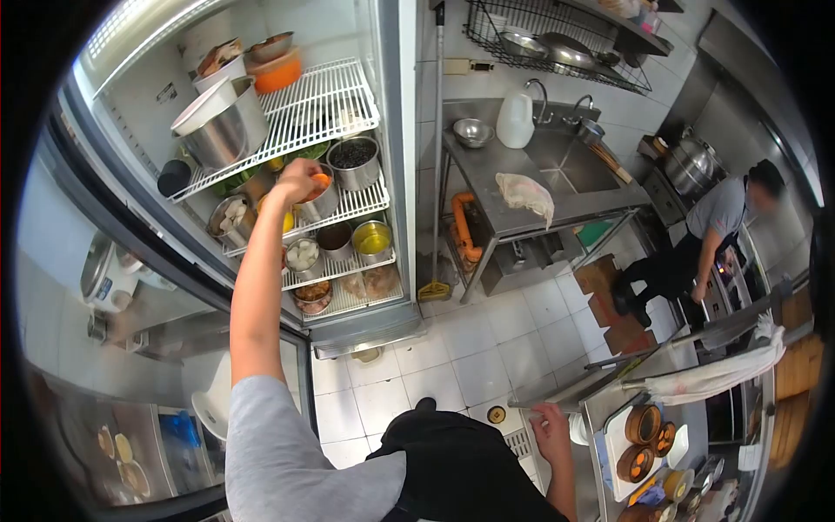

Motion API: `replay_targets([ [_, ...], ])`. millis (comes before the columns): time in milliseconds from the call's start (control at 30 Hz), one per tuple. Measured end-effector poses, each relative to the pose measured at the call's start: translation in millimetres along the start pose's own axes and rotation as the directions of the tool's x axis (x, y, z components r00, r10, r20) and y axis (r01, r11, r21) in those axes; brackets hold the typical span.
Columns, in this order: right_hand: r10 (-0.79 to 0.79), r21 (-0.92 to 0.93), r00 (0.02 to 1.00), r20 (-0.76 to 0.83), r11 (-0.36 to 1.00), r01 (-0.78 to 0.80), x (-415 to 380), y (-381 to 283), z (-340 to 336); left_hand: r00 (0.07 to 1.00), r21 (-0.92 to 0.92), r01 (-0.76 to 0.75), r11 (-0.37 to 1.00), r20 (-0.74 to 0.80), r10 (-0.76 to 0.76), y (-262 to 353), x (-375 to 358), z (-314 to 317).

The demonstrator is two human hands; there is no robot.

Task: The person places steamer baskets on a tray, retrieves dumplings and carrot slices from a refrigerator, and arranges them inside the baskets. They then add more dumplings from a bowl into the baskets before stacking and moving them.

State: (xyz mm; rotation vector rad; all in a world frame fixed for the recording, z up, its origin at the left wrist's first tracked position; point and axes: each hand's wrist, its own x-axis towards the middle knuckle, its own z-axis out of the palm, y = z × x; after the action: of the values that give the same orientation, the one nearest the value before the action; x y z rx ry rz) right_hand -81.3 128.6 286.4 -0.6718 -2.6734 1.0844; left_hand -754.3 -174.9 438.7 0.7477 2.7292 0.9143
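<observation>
My left hand (300, 180) reaches into the open refrigerator, its fingers pinched at an orange slice (323, 181) over a metal pot (320, 207). More orange shows in that pot, partly hidden by my fingers. To its right stands a pot of small black pieces (355, 155); to the left, a pot holds pale chunks (233, 216). One shelf lower are a bowl of white pieces (303, 255) and a pot of yellow-green liquid (372, 239). My right hand (550, 431) hangs beside the counter, fingers loosely bent and apart, holding nothing.
On a white tray (616, 432) at right sit several small round baskets with orange slices. A steel sink table (557, 196) with a cloth (525, 197) stands ahead. Another person (709, 222) works at the stove. The refrigerator door (300, 374) stands open at left.
</observation>
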Motion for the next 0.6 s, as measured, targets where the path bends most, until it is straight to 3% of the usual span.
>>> replay_targets([
  [33, 0.035, 0.029, 0.999, -0.029, 0.999, -0.035, 0, -4, -2, 1.0, -0.248, 0.017, 0.969, -0.007, -0.019, -5, -4, -4],
  [100, 0.077, 0.068, 0.995, -0.061, 0.995, -0.072, -1, -9, -3, 0.964, -0.264, -0.185, 0.946, -0.237, 0.122, -9, -11, -10],
  [133, 0.092, 0.111, 0.994, -0.062, 0.99, -0.085, -2, -7, -4, 0.966, -0.414, -0.153, 0.897, -0.252, 0.048, 0, -24, -12],
  [167, 0.11, 0.156, 0.992, -0.066, 0.983, -0.098, -2, -8, -5, 0.968, -0.407, -0.159, 0.9, -0.244, 0.061, 16, -41, -13],
  [233, 0.169, 0.169, 0.984, -0.059, 0.973, -0.157, 2, -9, -4, 0.967, -0.6, -0.12, 0.791, -0.25, -0.042, 45, -67, -5],
  [300, 0.224, 0.329, 0.971, 0.089, 0.913, -0.241, 8, 2, 1, 0.973, -0.771, -0.231, 0.594, -0.184, 0.14, 75, -92, 29],
  [367, 0.214, 0.702, 0.974, 0.079, 0.682, -0.207, 26, -41, -5, 0.978, -0.847, -0.154, 0.509, -0.059, 0.199, 118, -127, 84],
  [400, 0.216, 0.612, 0.976, 0.024, 0.769, -0.185, 36, -41, 1, 0.971, -0.868, -0.089, 0.489, 0.034, 0.237, 142, -145, 117],
  [433, 0.15, 0.676, 0.983, -0.102, 0.736, -0.042, 47, -57, 0, 0.951, -0.883, -0.017, 0.47, 0.131, 0.281, 166, -164, 152],
  [500, 0.167, 0.725, 0.969, -0.183, 0.689, 0.018, 59, -83, -14, 0.875, -0.896, 0.175, 0.409, 0.332, 0.352, 214, -204, 222],
  [533, 0.128, 0.648, 0.953, -0.276, 0.757, 0.086, 63, -75, -15, 0.831, -0.899, 0.247, 0.362, 0.389, 0.397, 236, -223, 254],
  [600, 0.176, 0.605, 0.928, -0.328, 0.794, 0.064, 50, -68, -31, 0.754, -0.879, 0.338, 0.336, 0.466, 0.463, 270, -257, 319],
])
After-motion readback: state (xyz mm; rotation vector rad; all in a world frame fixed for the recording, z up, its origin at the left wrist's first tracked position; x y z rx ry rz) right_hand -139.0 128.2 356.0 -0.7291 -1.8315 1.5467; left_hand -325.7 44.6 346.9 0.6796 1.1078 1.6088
